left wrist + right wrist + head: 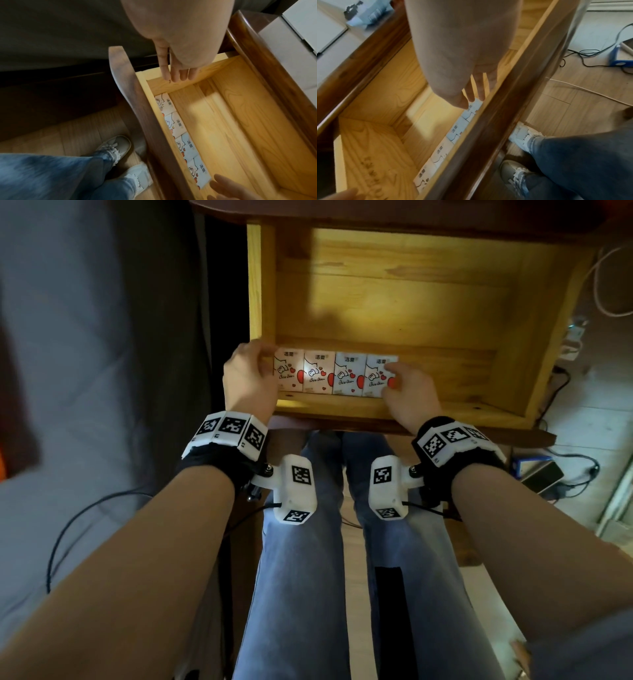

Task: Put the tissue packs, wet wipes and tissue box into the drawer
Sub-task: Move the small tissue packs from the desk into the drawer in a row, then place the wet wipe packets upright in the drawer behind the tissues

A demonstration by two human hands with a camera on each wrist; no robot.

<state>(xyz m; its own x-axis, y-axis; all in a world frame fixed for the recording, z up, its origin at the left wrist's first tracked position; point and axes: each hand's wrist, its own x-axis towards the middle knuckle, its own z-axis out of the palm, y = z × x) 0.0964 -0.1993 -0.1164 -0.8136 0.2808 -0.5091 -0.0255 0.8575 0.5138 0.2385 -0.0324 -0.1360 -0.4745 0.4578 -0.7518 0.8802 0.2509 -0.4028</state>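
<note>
Several white tissue packs (337,374) with red hearts stand in a row against the front wall of the open wooden drawer (548,337). My left hand (251,371) is at the row's left end, in the drawer's front-left corner. Its fingers (178,75) are straight and lie against the side wall above the packs (178,129). My right hand (400,385) is at the right end. There its straight fingertips (476,97) touch the end pack of the row (453,132). Neither hand grips anything.
Behind the packs the drawer floor (411,302) is bare wood. On the cabinet top lie a blurred light-blue packet (368,14) and a white box (300,40). Cables and a blue device (619,59) lie on the floor to the right. My legs (308,542) are under the drawer front.
</note>
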